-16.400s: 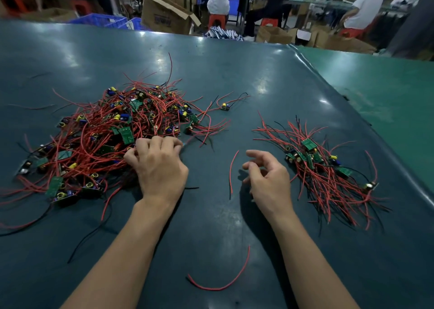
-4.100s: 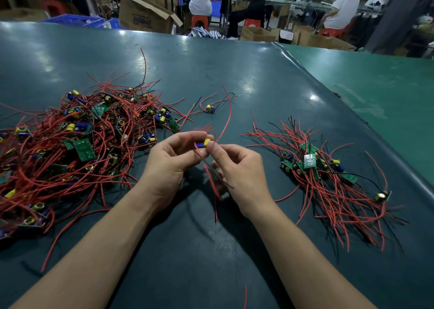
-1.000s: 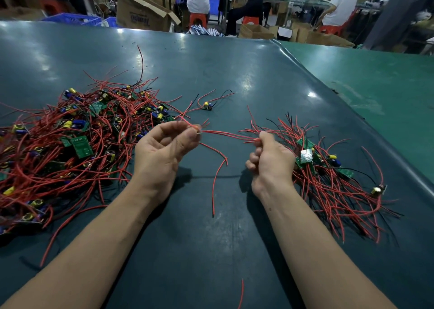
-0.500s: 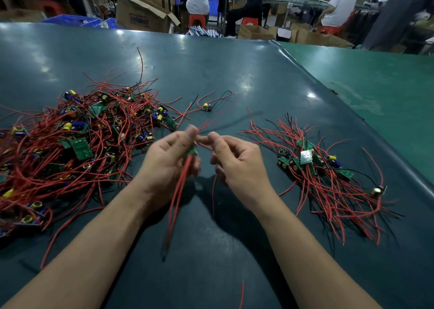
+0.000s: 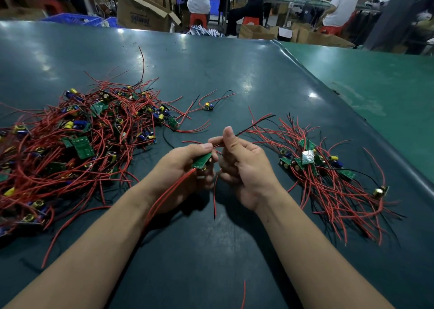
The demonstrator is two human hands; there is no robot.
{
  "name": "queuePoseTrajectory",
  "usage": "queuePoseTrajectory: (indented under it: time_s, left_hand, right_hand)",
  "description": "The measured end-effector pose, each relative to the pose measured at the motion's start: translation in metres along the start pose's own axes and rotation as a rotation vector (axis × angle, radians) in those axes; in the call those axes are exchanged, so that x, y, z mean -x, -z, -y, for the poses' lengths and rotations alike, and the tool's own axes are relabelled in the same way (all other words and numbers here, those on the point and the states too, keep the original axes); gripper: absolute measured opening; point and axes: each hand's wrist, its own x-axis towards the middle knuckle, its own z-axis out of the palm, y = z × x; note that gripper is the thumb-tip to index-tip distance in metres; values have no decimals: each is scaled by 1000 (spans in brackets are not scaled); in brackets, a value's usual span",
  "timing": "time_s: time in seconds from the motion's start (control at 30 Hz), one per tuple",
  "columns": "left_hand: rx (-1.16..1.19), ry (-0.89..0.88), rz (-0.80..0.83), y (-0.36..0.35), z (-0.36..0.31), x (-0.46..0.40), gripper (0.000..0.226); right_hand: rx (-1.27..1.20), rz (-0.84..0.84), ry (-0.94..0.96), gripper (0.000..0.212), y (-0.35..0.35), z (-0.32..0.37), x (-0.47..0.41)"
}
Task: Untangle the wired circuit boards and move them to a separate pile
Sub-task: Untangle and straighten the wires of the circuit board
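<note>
Two hands: left [image 5: 185, 167], right [image 5: 244, 165]. Two board piles: left [image 5: 77, 144], right [image 5: 328, 172]. One stray board far centre [image 5: 207, 106]. One board held [image 5: 202, 160].

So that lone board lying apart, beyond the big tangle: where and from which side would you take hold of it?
Probably by the lone board itself, pinched across its small body from above. It lies flat on the table, apart from the tangle, and its thin wires fan out left and right, so they leave the near and far edges free. Pulling a wire instead would likely drag it.
</note>
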Motion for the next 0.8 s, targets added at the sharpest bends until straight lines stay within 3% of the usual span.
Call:
queuePoseTrajectory:
  time_s: [0.17, 0.33, 0.5, 0.6, 0.7, 0.8]
  left_hand:
    - [66, 50, 207, 8, 6, 1, 26]
    - [-262, -105, -44, 15, 12, -10, 40]
    - [-420, -266, -137, 4, 18, -5, 50]
    - [-464, -298, -171, 2, 19, -3, 39]
    - [-489, -312, -214, -2, 18, 1, 22]
    - [-464, -308, -204, -7, 15, 4, 27]
  right_hand:
    - [-149, 66, -110, 39, 2, 4, -2]
    - [157, -82, -91, 40, 2, -3, -2]
    - [112, -45, -102, 23, 4, -1, 0]
    - [148, -33, -52, 22, 6, -1, 0]
    - [333, -117, 59, 20, 13, 2, -4]
    - [459, -227, 155, 20, 22, 5, -8]
